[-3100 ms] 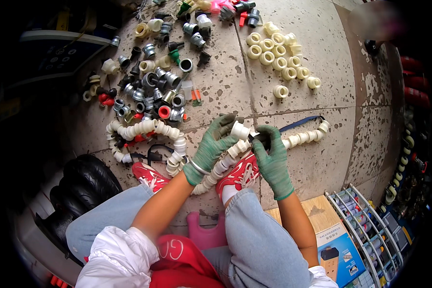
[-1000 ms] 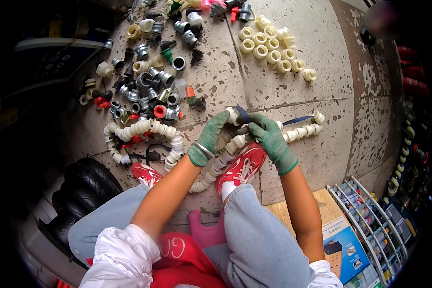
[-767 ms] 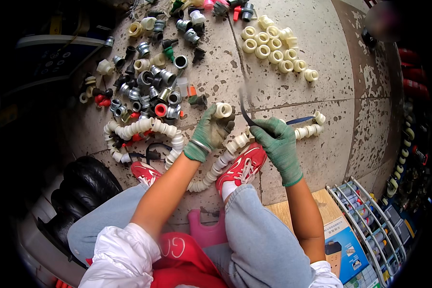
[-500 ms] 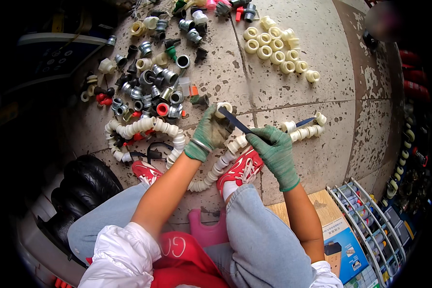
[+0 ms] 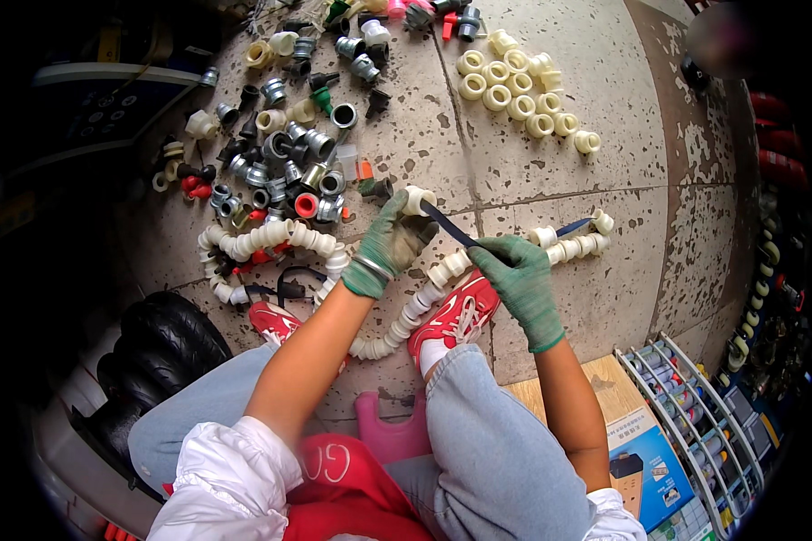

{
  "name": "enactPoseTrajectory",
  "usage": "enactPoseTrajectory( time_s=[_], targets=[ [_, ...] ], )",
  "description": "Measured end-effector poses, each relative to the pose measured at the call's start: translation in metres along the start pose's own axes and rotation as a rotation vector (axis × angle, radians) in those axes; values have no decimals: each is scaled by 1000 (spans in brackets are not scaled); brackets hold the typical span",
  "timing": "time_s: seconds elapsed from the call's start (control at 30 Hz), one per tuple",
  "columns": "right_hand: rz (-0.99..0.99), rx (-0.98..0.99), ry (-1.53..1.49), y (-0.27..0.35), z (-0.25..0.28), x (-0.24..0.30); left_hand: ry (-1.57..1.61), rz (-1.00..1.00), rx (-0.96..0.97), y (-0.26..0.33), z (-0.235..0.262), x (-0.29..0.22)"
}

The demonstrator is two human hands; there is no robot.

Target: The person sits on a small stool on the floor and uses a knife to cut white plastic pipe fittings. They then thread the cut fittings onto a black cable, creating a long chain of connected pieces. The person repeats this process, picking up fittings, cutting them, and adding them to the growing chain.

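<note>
Both my hands wear green knit gloves. A white plastic pipe fitting (image 5: 417, 199) is pinched in the fingers of my left hand (image 5: 390, 243). From my right hand (image 5: 520, 287), closed on it, a flat dark blue strap (image 5: 449, 224) stretches to the fitting; its far end reaches the fitting's opening, and I cannot tell how far inside it lies. Below my hands, a long chain of white fittings (image 5: 392, 339) curves over the floor around my red shoes. A piece of blue strap (image 5: 575, 227) shows between fittings at the chain's right end.
Mixed metal, black and red fittings (image 5: 311, 144) lie piled at the upper left. A group of loose cream fittings (image 5: 521, 108) rests at the upper right. Beside my legs are a black tyre (image 5: 167, 338), a pink stool (image 5: 392, 431) and a white wire rack (image 5: 695, 424).
The fitting in my left hand has turned, so its side shows more than its ring-shaped end. My right hand has shifted slightly right and down along with the strap.
</note>
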State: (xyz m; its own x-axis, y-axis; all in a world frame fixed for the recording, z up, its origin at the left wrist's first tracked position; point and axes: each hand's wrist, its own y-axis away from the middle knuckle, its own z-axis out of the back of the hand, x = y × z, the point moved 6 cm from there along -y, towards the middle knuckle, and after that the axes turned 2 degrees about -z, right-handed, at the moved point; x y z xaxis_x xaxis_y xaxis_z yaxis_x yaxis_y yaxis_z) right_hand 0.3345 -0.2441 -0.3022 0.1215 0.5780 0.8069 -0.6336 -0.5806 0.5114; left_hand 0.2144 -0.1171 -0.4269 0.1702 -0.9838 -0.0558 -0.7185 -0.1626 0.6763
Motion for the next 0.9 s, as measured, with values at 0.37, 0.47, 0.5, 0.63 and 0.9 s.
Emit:
enactPoseTrajectory(
  time_s=[0.37, 0.47, 0.5, 0.63, 0.9],
  targets=[
    [-42, -124, -34, -10, -9, -43, -312, -31, 137, 13, -38, 26],
    [-204, 71, 80, -10, -15, -57, -562, -163, 88, 12, -37, 20],
    [-30, -11, 191, -11, -11, -44, -878, -293, 71, 15, -43, 14],
    [271, 42, 117, -6, -9, -6, -1761, -753, 148, 51, -112, 13],
    [-82, -39, -93, -77, 43, -43, -852, -520, -40, 30, -104, -25]
  ],
)
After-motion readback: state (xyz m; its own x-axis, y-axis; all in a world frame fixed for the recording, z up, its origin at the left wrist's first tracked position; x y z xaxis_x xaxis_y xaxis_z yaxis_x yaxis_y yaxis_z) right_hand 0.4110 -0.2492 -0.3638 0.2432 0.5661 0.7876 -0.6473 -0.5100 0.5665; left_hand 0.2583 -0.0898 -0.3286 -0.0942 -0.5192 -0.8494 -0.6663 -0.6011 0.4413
